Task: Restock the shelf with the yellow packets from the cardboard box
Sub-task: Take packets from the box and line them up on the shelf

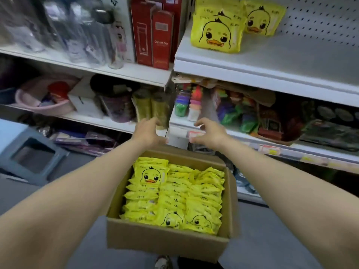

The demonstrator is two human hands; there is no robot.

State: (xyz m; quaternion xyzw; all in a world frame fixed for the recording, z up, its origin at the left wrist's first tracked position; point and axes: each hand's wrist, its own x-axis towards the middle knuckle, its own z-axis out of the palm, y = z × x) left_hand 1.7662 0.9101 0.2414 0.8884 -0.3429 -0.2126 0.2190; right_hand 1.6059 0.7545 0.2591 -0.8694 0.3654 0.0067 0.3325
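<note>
Two bays of white store shelving rise over a grey floor (272, 239), and the open cardboard box (165, 243) sits just before the lower shelves. The upper right shelf (281, 61), backed with pegboard, has open surface to the right of the shelved duck packets (217, 33) near its left front edge. Yellow packets (174, 195) printed with a cartoon duck fill the box in rows. The left hand (149, 133) and right hand (209, 133) hover over its far rim, fingers loosely spread, holding nothing.
</note>
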